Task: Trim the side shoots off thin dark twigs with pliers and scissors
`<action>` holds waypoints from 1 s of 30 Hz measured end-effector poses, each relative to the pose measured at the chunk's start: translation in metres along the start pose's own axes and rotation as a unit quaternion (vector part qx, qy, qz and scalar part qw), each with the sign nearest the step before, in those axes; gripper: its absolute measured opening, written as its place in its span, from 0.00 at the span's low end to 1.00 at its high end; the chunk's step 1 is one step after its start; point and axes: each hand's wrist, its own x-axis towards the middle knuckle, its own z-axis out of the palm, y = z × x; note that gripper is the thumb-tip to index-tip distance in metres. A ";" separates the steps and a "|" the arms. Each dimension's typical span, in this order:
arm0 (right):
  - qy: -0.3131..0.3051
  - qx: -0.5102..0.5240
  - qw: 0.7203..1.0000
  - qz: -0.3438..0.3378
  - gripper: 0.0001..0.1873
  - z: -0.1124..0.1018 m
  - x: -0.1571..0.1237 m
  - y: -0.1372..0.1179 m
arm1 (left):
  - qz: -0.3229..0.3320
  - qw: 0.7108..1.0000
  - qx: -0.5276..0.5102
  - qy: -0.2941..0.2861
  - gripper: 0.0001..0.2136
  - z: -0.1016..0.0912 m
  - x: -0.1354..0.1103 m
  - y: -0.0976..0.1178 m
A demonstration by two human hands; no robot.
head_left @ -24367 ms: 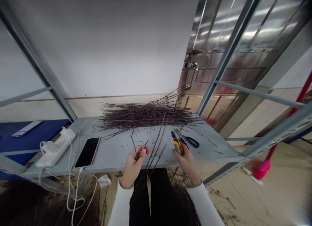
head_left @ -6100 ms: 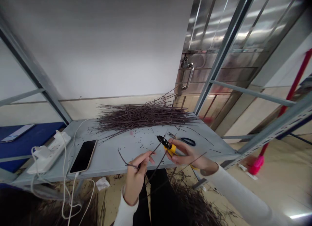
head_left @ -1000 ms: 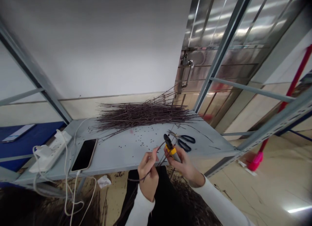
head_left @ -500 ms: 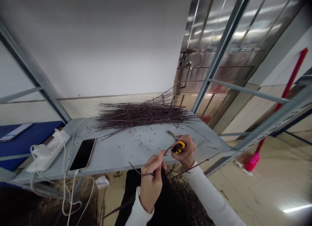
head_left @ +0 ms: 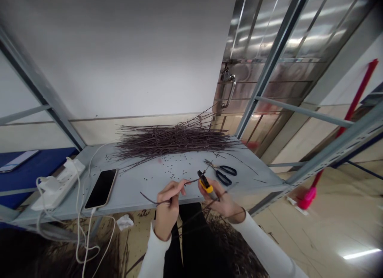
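My left hand [head_left: 166, 202] pinches a thin dark twig [head_left: 149, 200] that bends out to the left and runs right toward the cutter. My right hand [head_left: 223, 201] grips yellow-handled pliers [head_left: 204, 183], whose black jaws meet the twig's right end just above the shelf's front edge. Both hands hover over my lap, in front of the grey metal shelf [head_left: 140, 182]. A large pile of long dark twigs [head_left: 175, 140] lies across the back of the shelf.
Black-handled scissors [head_left: 223, 173] lie on the shelf right of the pliers. A phone [head_left: 101, 188] on a white cable and a white power strip [head_left: 55, 185] sit at the left. Small dark bits dot the shelf. Cut twigs litter the floor [head_left: 236, 250]. A steel door stands behind.
My left hand moved left and up with the twig. My right hand came back from the scissors' spot toward me, and the pliers' jaws now point at the twig's end.
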 end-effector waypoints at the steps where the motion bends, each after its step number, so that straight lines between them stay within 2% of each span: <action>1: -0.039 0.022 0.999 0.011 0.07 -0.002 0.000 -0.002 | 0.006 1.000 -0.001 -0.003 0.14 0.001 0.000 0.000; 5: -0.120 0.149 0.980 0.055 0.11 -0.003 -0.002 -0.001 | 0.019 1.000 -0.004 -0.020 0.14 0.006 -0.001 0.000; 8: -0.215 0.277 0.929 0.116 0.16 -0.004 -0.003 0.005 | 0.034 0.999 0.000 -0.023 0.14 0.008 -0.001 0.000; 9: -0.242 0.294 0.914 0.136 0.16 -0.006 -0.002 0.006 | 0.040 0.999 0.003 -0.024 0.14 0.008 -0.002 0.000; 10: -0.252 0.289 0.911 0.149 0.15 -0.008 -0.001 0.006 | 0.044 0.999 0.010 -0.022 0.14 0.008 -0.002 -0.001; 12: -0.213 0.218 0.942 0.143 0.12 -0.013 0.002 0.002 | 0.050 0.998 0.030 -0.011 0.14 0.005 -0.004 -0.002; 14: -0.125 0.083 0.984 0.100 0.10 -0.018 0.007 -0.006 | 0.051 0.997 0.064 0.003 0.15 0.003 -0.005 -0.003; 16: -0.054 -0.088 0.993 0.052 0.10 -0.022 0.012 -0.013 | 0.051 0.993 0.104 0.012 0.16 0.002 -0.006 -0.003; 18: -0.004 -0.253 0.967 0.012 0.12 -0.023 0.014 -0.018 | 0.053 0.988 0.142 0.020 0.17 0.003 -0.007 -0.003; 20: 0.041 -0.379 0.924 -0.020 0.14 -0.021 0.015 -0.021 | 0.055 0.982 0.179 0.033 0.19 0.005 -0.008 -0.001; 23: 0.084 -0.492 0.865 -0.052 0.14 -0.018 0.014 -0.025 | 0.058 0.969 0.234 0.057 0.22 0.009 -0.011 0.001; 25: 0.093 -0.530 0.840 -0.062 0.11 -0.017 0.014 -0.026 | 0.060 0.962 0.257 0.071 0.23 0.011 -0.013 0.002; 27: 0.093 -0.533 0.839 -0.058 0.09 -0.018 0.015 -0.026 | 0.060 0.960 0.262 0.077 0.24 0.012 -0.015 0.003; 30: 0.082 -0.462 0.882 -0.047 0.10 -0.019 0.017 -0.026 | 0.047 0.967 0.239 0.081 0.23 0.012 -0.016 0.002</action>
